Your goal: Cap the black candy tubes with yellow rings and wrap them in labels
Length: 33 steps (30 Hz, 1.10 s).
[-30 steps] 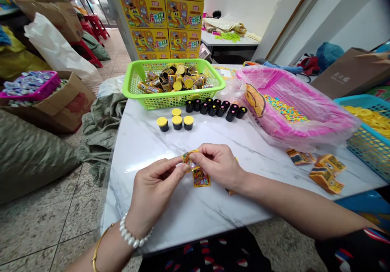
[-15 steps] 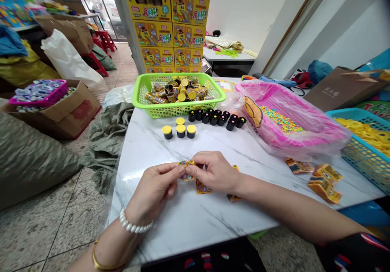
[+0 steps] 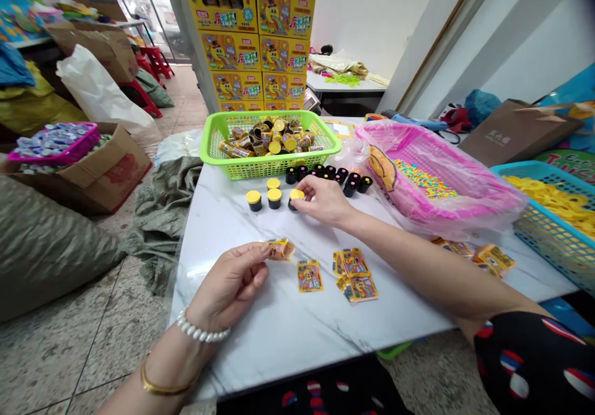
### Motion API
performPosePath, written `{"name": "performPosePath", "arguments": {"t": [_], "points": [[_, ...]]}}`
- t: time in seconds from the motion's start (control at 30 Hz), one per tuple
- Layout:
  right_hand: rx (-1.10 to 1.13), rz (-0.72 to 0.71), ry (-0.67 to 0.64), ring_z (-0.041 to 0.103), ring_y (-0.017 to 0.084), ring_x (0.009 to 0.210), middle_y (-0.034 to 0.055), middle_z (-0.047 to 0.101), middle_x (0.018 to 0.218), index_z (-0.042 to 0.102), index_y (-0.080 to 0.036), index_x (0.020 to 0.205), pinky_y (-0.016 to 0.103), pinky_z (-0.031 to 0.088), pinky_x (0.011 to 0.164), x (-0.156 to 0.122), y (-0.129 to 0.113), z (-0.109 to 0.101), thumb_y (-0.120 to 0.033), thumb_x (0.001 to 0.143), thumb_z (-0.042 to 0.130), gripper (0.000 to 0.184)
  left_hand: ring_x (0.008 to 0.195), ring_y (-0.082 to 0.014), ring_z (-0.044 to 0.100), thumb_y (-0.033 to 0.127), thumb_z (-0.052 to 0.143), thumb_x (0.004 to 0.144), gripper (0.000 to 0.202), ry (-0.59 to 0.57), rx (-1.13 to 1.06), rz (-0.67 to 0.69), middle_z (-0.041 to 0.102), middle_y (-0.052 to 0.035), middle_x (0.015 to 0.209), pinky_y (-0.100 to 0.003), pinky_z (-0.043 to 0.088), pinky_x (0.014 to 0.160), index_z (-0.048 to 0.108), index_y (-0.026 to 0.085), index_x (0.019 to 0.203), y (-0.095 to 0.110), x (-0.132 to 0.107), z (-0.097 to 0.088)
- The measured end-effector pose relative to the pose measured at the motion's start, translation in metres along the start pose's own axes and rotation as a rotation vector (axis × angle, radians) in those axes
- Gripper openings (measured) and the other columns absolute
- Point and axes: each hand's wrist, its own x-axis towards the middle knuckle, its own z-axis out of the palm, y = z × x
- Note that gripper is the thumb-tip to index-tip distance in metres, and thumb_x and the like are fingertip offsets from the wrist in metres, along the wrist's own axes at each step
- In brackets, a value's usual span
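my left hand (image 3: 235, 277) pinches a folded yellow-and-orange printed packet (image 3: 281, 249) between thumb and fingers, left of the middle of the frame. my right hand (image 3: 323, 201) is well apart from it, higher up on the white marble bench (image 3: 288, 334), closed over the top of a yellow-capped black cup (image 3: 296, 198). three more yellow-capped cups (image 3: 274, 197) stand just left of that one, and a cluster of dark-topped black cups (image 3: 325, 174) runs off to the right, partly behind my right hand.

below my right forearm, a flat printed packet (image 3: 309, 276) lies on its own, with a small overlapping pile of packets (image 3: 356, 277) just beside it. more packets (image 3: 495, 260) lie toward the right side of the bench.

at top centre, a green plastic basket (image 3: 218, 136) is heaped with gold-wrapped cups (image 3: 267, 137). to its right sits a pink basket (image 3: 465, 173) lined with clear plastic, holding small coloured candies (image 3: 423, 178). a blue basket (image 3: 548, 229) of yellow rings (image 3: 553, 198) sits at the right edge, and stacked yellow cartons (image 3: 230, 49) rise behind the bench.
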Motion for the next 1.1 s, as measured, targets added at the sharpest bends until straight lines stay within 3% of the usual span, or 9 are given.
{"name": "performPosePath", "arguments": {"t": [0.07,0.17,0.23,0.3,0.53,0.87,1.1], "points": [[0.230,0.091,-0.036,0.060,0.014,0.066,0.0022,0.067,0.075,0.067,-0.015,0.085,0.028,0.046,0.063,-0.012,-0.005,-0.010,-0.024,0.070,0.071,0.018,0.038,-0.0001,0.027,0.026,0.081,0.068,0.028,0.006,-0.051,0.019,0.054,0.0029,0.056,-0.010,0.012,0.030,0.069,0.007,0.085,0.002,0.002,-0.001],[0.703,0.243,-0.254,0.061,0.014,0.066,0.0042,0.069,0.081,0.068,-0.015,0.098,0.025,0.046,0.053,-0.033,-0.014,-0.026,-0.030,0.076,0.069,0.027,0.038,0.0005,0.026,0.022,0.077,0.073,0.025,0.024,-0.111,0.017,0.054,0.0030,0.060,-0.010,0.014,0.028,0.069,0.006,0.089,0.004,0.004,-0.003],[0.900,0.282,-0.363,0.061,0.012,0.066,0.0037,0.070,0.085,0.070,-0.016,0.100,0.025,0.048,0.056,-0.048,-0.020,-0.030,-0.030,0.077,0.070,0.026,0.037,0.0001,0.024,0.022,0.076,0.074,0.020,0.043,-0.148,0.000,0.047,0.0059,0.053,-0.009,0.014,0.028,0.069,0.007,0.085,0.005,0.005,-0.003],[0.993,0.299,-0.392,0.060,0.010,0.068,0.0022,0.070,0.087,0.072,-0.018,0.097,0.024,0.050,0.065,-0.059,-0.025,-0.029,-0.027,0.077,0.072,0.023,0.036,-0.0001,0.023,0.022,0.077,0.073,0.017,0.051,-0.175,-0.009,0.042,0.0076,0.049,-0.009,0.014,0.028,0.068,0.009,0.081,0.004,0.005,-0.003],[1.044,0.373,-0.333,0.063,0.010,0.077,0.0030,0.071,0.092,0.071,-0.017,0.097,0.028,0.051,0.080,-0.068,-0.030,-0.011,-0.027,0.080,0.072,0.020,0.036,0.0006,0.024,0.023,0.082,0.068,0.023,0.003,-0.179,-0.013,0.043,0.0081,0.047,-0.007,0.017,0.029,0.068,0.009,0.079,0.003,0.005,0.002],[1.181,0.363,-0.190,0.067,0.016,0.084,0.0039,0.068,0.094,0.064,-0.019,0.095,0.037,0.057,0.081,-0.078,-0.041,-0.007,-0.039,0.083,0.070,0.024,0.033,0.0018,0.032,0.013,0.067,0.082,0.005,0.055,-0.276,0.021,0.056,0.0042,0.063,-0.007,0.018,0.027,0.062,0.011,0.081,0.005,0.004,0.002],[1.213,0.440,-0.194,0.066,0.015,0.087,0.0039,0.069,0.095,0.064,-0.019,0.092,0.037,0.054,0.089,-0.082,-0.040,0.005,-0.041,0.078,0.075,0.028,0.034,0.0004,0.032,0.012,0.060,0.087,0.007,0.032,-0.284,-0.007,0.047,0.0056,0.055,-0.007,0.021,0.027,0.065,0.009,0.084,0.002,0.005,0.003]]}}
